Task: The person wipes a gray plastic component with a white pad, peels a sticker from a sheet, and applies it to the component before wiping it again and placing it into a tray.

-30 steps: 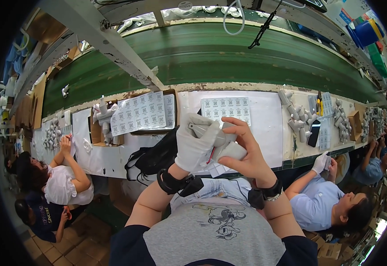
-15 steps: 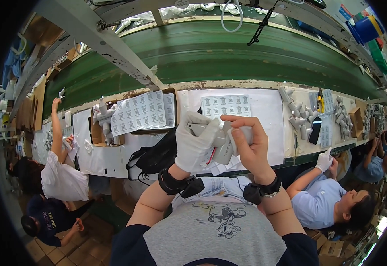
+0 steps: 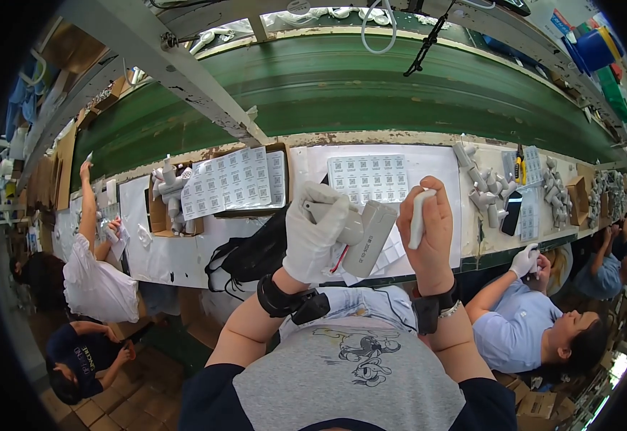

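Observation:
My left hand (image 3: 315,233), in a white glove, grips a grey plastic T-shaped housing (image 3: 372,238) by its narrower end. The wide cylinder of the housing tilts to the right and has small dark print along its side. A short red strip or wire (image 3: 340,258) shows beside the gloved fingers. My right hand (image 3: 432,233) is bare and raised a little to the right, apart from the housing. Its fingers are closed around a small white oblong piece (image 3: 418,218), maybe a folded cloth; I cannot tell its kind. Below the housing lie small white label pieces (image 3: 387,260).
Sheets of square-coded labels (image 3: 368,176) lie ahead, with more (image 3: 227,183) on a cardboard box at left. A black bag (image 3: 252,248) hangs at the table edge. Grey parts (image 3: 482,187) and a phone (image 3: 511,213) lie right. Beyond runs a green conveyor (image 3: 399,93). Co-workers sit on both sides.
My right hand has come away from the housing and moved right and slightly up, with the white piece now showing in it. The housing's cylinder is uncovered; my left hand keeps its hold.

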Tool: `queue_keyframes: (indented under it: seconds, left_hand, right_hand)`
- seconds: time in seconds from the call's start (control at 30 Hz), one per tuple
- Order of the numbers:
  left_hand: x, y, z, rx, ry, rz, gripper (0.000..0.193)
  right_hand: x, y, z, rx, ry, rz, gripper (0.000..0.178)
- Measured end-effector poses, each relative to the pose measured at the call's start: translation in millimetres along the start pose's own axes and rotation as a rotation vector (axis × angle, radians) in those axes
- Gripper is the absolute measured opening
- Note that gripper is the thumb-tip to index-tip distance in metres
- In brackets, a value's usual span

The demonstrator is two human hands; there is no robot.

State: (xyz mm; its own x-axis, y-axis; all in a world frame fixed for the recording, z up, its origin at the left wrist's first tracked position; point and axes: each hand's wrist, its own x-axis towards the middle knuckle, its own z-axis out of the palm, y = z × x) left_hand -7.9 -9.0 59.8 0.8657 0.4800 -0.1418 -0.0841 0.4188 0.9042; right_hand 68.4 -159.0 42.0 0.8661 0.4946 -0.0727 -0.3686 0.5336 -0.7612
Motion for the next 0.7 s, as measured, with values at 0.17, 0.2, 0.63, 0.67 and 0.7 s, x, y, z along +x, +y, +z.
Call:
queue_keyframes:
  seconds: [0.17, 0.2, 0.63, 0.67, 0.7]
  left_hand:
    - [1, -1, 1, -0.026, -0.006, -0.099, 0.014]
    - [1, -3, 1, 0.028, -0.001, -0.107, 0.014]
    - [8, 12, -19, 0.157, -0.232, -0.109, 0.024]
    - [9, 12, -20, 0.171, -0.238, -0.095, 0.024]
    - [10, 14, -19, 0.171, -0.239, -0.095, 0.024]
  right_hand:
    - [-2, -3, 9, -0.256, -0.118, -0.055, 0.042]
    - [-2, 0, 12, -0.283, -0.164, -0.018, 0.045]
    - [-2, -2, -2, -0.131, -0.065, 0.211, 0.035]
    - [-2, -2, -2, -0.12, -0.068, 0.201, 0.035]
    - [-2, -3, -2, -0.12, -0.068, 0.2, 0.035]
